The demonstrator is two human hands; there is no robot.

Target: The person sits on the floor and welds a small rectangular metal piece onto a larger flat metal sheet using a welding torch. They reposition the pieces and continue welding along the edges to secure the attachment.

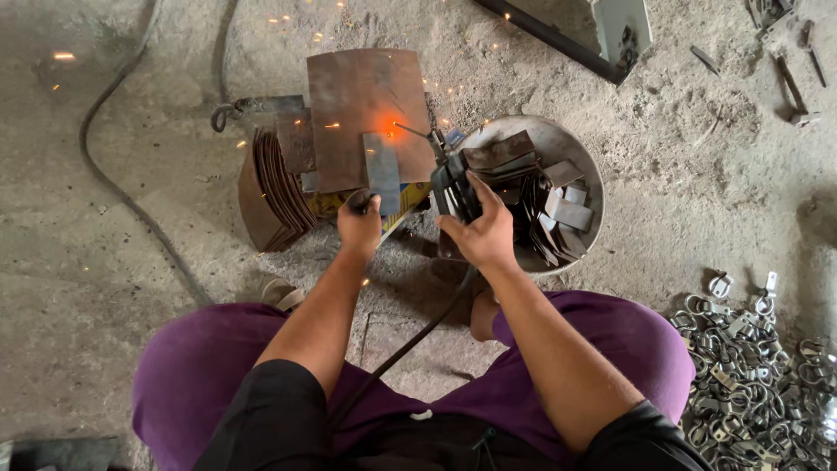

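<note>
Seated welder: left hand (pixel 360 228) clamped on a small steel strip (pixel 383 172) atop the rusty plate (pixel 366 109), right hand (pixel 479 228) gripping the electrode holder (pixel 455 185); steady strip and short arc likely serve best.

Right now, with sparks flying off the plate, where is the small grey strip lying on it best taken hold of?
Probably by its near end. The small grey strip lies lengthwise toward the person, its far end at the glowing weld spot on the rusty plate. Coming from the near side, where the left hand already sits, keeps fingers away from the heat.
</note>
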